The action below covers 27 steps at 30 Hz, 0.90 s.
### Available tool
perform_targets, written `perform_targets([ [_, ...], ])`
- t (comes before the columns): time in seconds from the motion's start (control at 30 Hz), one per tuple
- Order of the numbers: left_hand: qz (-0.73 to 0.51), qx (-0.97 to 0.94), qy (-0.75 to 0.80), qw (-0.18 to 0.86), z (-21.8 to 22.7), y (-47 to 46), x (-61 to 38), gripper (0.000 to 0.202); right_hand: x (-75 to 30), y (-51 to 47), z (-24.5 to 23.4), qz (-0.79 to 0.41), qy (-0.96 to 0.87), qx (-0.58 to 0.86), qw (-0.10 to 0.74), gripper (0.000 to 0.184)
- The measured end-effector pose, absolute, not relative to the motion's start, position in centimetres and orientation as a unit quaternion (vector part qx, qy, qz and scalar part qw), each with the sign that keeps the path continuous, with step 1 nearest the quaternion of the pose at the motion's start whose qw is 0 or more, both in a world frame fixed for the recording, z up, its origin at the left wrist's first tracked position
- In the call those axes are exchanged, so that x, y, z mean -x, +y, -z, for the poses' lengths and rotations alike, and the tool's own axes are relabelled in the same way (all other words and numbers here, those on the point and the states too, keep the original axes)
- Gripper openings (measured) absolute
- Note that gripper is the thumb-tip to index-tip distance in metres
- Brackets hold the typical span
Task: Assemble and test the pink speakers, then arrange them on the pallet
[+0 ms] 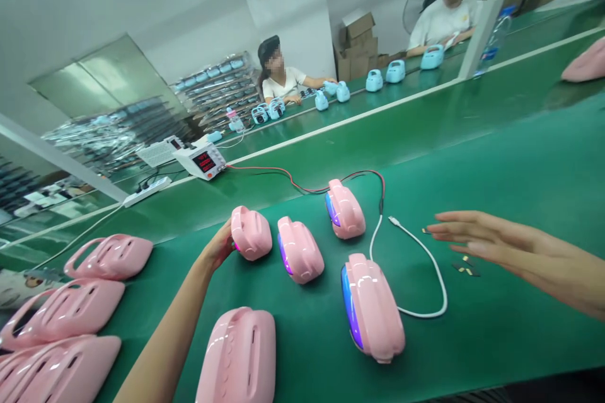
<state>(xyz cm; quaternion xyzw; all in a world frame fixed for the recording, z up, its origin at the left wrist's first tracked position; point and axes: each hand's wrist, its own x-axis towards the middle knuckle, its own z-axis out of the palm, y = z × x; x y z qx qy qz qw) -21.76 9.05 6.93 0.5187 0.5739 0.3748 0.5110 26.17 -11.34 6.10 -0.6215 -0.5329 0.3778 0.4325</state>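
Note:
My left hand [220,248] reaches to the far side of a pink portable speaker [255,234] and grips it, its fingers partly hidden behind the casing. Three more pink speakers with glowing blue-purple fronts, such as the nearest lit one [375,312], stand to its right. My right hand [501,242] hovers over the mat at the right, fingers stretched out and holding nothing. Below and beside its fingertips lie several small dark cards with gold marks [467,269]. A white cable [442,289] curves between that hand and the speakers.
Another pink speaker [239,359] lies at the front, with several more [61,308] at the left. A meter with red digits [203,160] feeds a red-black wire. Beyond a raised divider, two people sit near blue speakers [396,71]. A slanted post [491,12] rises at right.

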Motion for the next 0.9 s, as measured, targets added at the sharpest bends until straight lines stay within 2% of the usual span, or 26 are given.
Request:
perform_targets([
  [0.1, -0.402, -0.52, 0.589, 0.47, -6.7, 9.1, 21.0, 0.064, -25.0, -8.8, -7.1, -0.499, -0.511, 0.561, 0.418, 0.054],
  [0.17, -0.401, -0.522, 0.607, 0.446, -7.0, 8.9, 20.7, 0.063, -23.9, -7.3, -7.5, -0.525, -0.5, 0.54, 0.427, 0.056],
  [0.33, -0.391, -0.507, 0.667, 0.381, -9.7, 7.8, 20.7, 0.055, -20.3, -4.4, -9.9, -0.528, -0.552, 0.485, 0.425, 0.039],
  [0.4, -0.398, -0.508, 0.673, 0.36, -11.1, 7.0, 20.3, 0.056, -18.5, -3.1, -10.7, -0.506, -0.576, 0.496, 0.408, 0.038],
  [0.5, -0.371, -0.525, 0.687, 0.339, -12.8, 5.8, 19.0, 0.069, -15.9, -0.7, -10.9, -0.507, -0.546, 0.551, 0.377, 0.047],
  [0.6, -0.34, -0.582, 0.67, 0.311, -13.7, 4.5, 16.9, 0.087, -14.0, 1.2, -11.0, -0.527, -0.497, 0.566, 0.393, 0.049],
  [0.73, -0.25, -0.701, 0.583, 0.327, -14.1, 3.1, 14.2, 0.057, -12.7, 1.7, -11.9, -0.534, -0.485, 0.549, 0.424, 0.063],
  [0.8, -0.217, -0.723, 0.574, 0.317, -13.7, 2.7, 13.1, 0.053, -12.4, 1.6, -12.3, -0.543, -0.488, 0.538, 0.42, 0.053],
  [0.9, -0.173, -0.736, 0.581, 0.301, -12.9, 2.6, 12.1, 0.056, -12.4, 1.9, -12.8, -0.556, -0.49, 0.541, 0.398, 0.025],
])
